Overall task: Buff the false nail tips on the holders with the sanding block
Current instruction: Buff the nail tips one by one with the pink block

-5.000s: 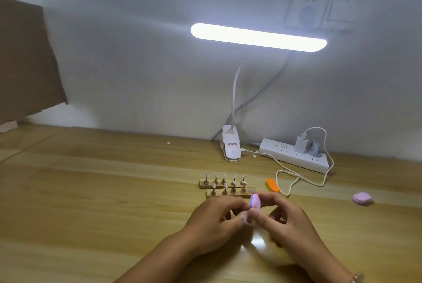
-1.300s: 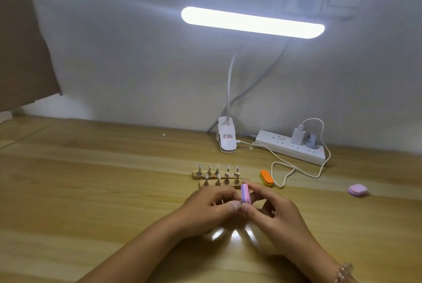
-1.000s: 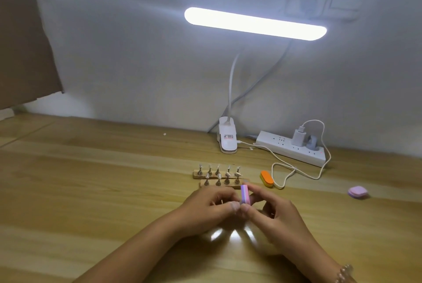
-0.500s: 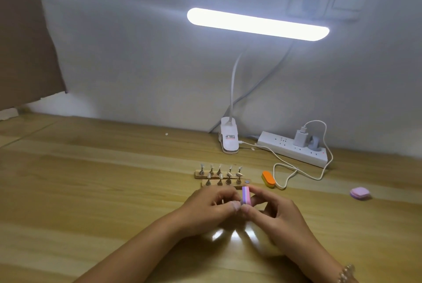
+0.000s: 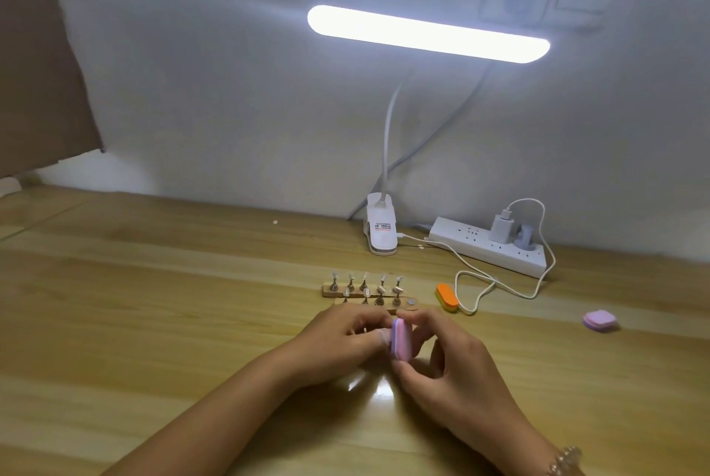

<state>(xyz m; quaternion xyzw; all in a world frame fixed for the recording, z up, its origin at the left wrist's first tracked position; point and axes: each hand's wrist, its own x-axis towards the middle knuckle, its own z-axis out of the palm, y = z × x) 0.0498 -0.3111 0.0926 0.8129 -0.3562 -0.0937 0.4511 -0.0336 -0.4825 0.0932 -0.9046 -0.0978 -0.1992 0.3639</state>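
Sanding block point(image 5: 401, 339) tilted wider, right hand point(image 5: 457, 372) pinching it

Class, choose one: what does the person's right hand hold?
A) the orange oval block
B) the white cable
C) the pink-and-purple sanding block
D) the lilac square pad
C: the right hand pinches the pink-and-purple sanding block between thumb and fingers, while the orange oval block lies untouched on the wooden table.
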